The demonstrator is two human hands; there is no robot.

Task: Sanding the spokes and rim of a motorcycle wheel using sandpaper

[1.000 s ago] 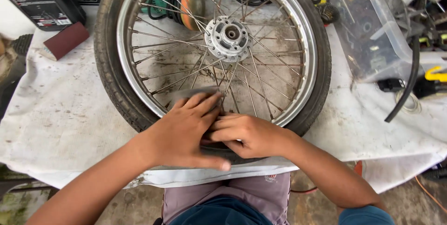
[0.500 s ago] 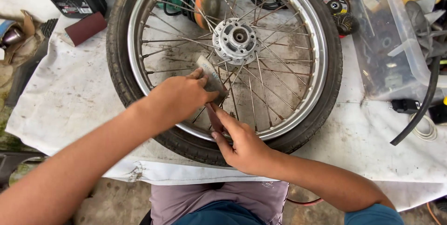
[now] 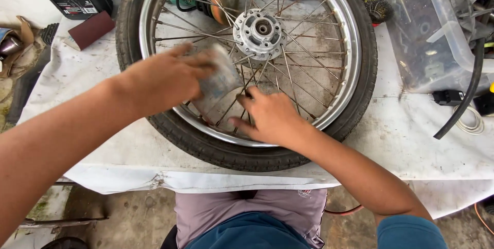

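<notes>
While my left hand (image 3: 164,76) keeps a closed grip on a blurred grey pad (image 3: 218,81) against the spokes, my right hand (image 3: 270,117) rests open-fingered on the rim beside it. The spoked wheel (image 3: 247,63) lies flat on the cloth-covered counter (image 3: 62,120), hub upward, tyre black. Far right of my grip, a clear plastic bin (image 3: 427,38) holds dark small parts.

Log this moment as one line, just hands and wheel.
left hand: holds grey sanding pad over spokes | right hand: rests on spokes near rim | spoked wheel: flat on white cloth
</notes>
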